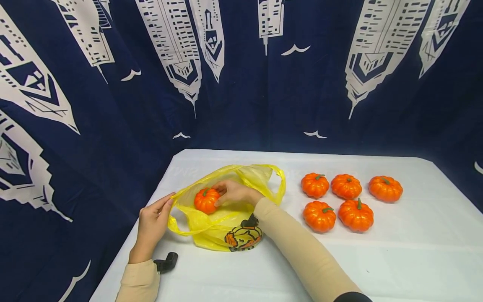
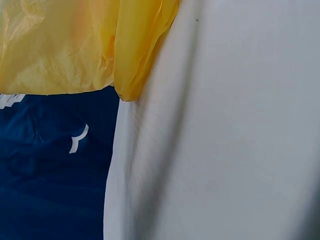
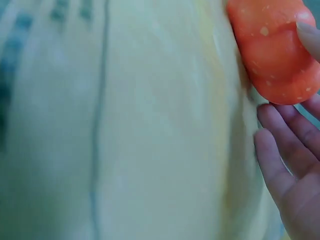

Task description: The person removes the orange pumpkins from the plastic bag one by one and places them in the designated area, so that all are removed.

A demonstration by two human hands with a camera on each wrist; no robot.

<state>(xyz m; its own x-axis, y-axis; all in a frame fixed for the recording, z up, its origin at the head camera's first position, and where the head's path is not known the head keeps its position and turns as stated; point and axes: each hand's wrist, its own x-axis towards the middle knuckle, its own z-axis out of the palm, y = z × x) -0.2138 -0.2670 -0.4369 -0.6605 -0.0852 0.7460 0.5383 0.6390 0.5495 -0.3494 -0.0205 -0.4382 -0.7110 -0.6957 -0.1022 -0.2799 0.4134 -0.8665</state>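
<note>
A yellow plastic bag with a printed cartoon figure lies on the table, its mouth spread wide. My left hand pinches the bag's rim at its left end. Inside the mouth, my right hand holds a small orange pumpkin with a green stem. The right wrist view shows the thumb on one side of that pumpkin and fingers beneath it. Only the bag's yellow film shows in the left wrist view; the left hand is out of that frame.
Several more orange pumpkins stand in two rows right of the bag, among them a front one and one at the far right. They rest on a white-covered table. A dark blue patterned curtain hangs behind it.
</note>
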